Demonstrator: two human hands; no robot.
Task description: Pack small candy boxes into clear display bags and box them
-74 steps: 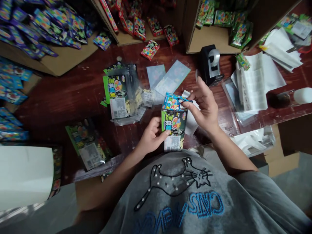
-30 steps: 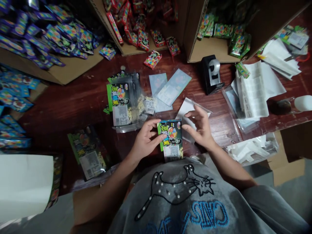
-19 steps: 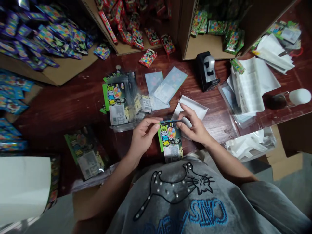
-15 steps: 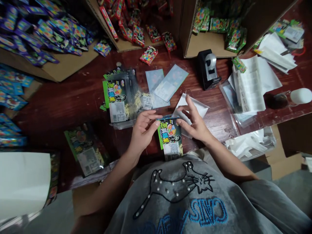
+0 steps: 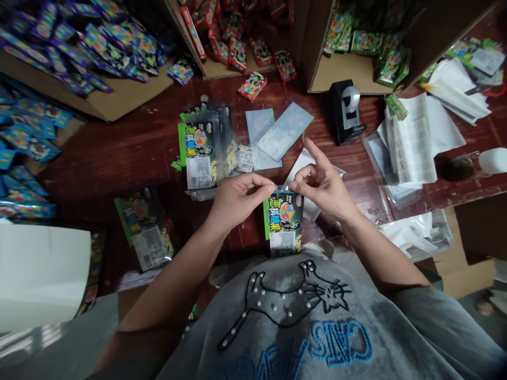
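Note:
A black and green printed candy packet (image 5: pixel 284 221) lies at the table's front edge, against the grey shirt. My left hand (image 5: pixel 243 200) pinches its clear top edge at the left corner, thumb against forefinger. At the right corner my right hand (image 5: pixel 322 187) also pinches that edge, its forefinger raised. Whatever fine detail lies between the fingertips is too small to make out. A white folded sheet (image 5: pixel 311 208) is partly hidden behind my right hand. Beyond my left hand is a stack of similar packets (image 5: pixel 200 153), with two translucent bluish sheets (image 5: pixel 285 132) beside it.
Cardboard boxes hold purple candy boxes (image 5: pixel 114 42), red candy boxes (image 5: pixel 237 53) and green candy boxes (image 5: pixel 390 63). A black tape dispenser (image 5: pixel 344 113) stands at back right, near white label sheets (image 5: pixel 414 142) and a white-capped bottle (image 5: pixel 475 163). Another packet (image 5: pixel 146 227) lies left.
My fingers have closed into pinches at the packet's top edge, my hands closer together. The whole view has shifted slightly, with the table things appearing farther right.

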